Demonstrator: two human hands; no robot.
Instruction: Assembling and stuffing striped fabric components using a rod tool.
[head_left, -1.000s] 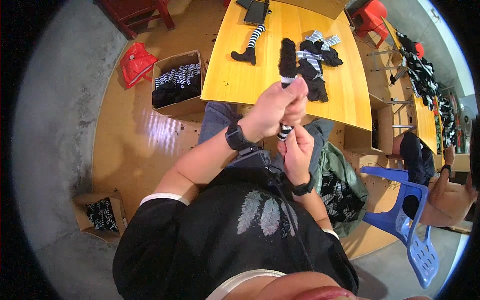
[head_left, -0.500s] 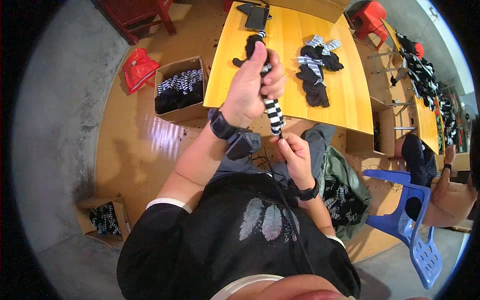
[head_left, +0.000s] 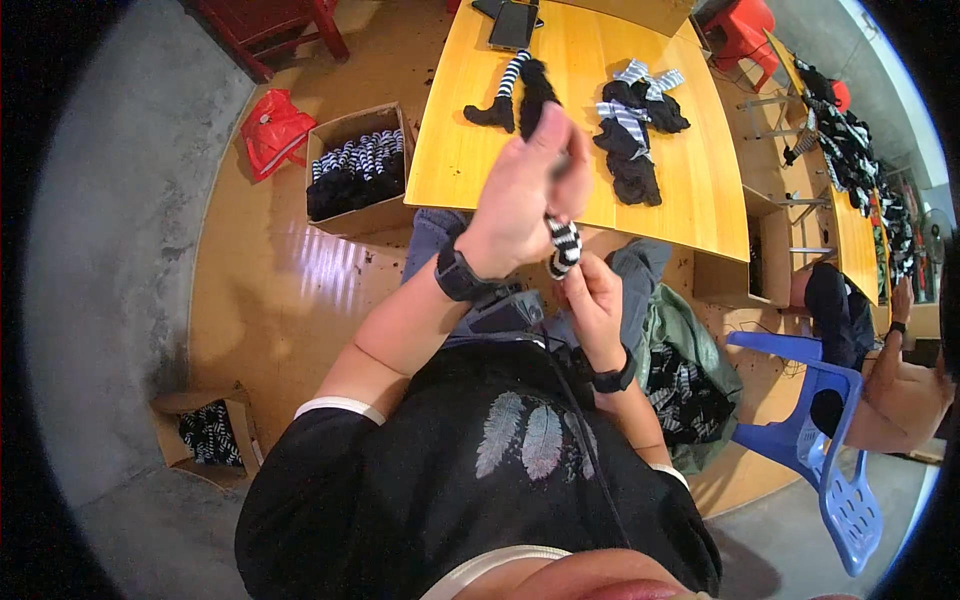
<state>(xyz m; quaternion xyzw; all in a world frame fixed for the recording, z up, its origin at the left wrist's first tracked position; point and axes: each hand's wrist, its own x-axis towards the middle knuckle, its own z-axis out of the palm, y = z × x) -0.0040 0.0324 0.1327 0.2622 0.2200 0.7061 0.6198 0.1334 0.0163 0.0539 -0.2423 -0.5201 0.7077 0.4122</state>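
Note:
A black-and-white striped knitted tube, apparently a sock (head_left: 564,246), hangs bent between my hands in front of the table's near edge. My left hand (head_left: 525,195) is closed around its upper part, thumb pointing up and fingers blurred. At its lower end my right hand (head_left: 597,300) pinches the knit between thumb and fingers. A fuzzy black length (head_left: 536,85) shows beyond my left thumb; whether it joins the held piece is hidden. Beside it, a striped sock with a black foot (head_left: 492,112) lies on the yellow table (head_left: 450,165).
Gray-striped black pieces (head_left: 630,150) and a dark phone (head_left: 512,27) lie on the table. Left are a cardboard box of striped socks (head_left: 358,222) and a red bag (head_left: 268,135). Right are a green sack (head_left: 715,370), a blue chair (head_left: 800,430) and another person's arm (head_left: 888,355).
The striped sock has gone from straight to bent. My left hand has come down toward my right hand, uncovering the sock on the table.

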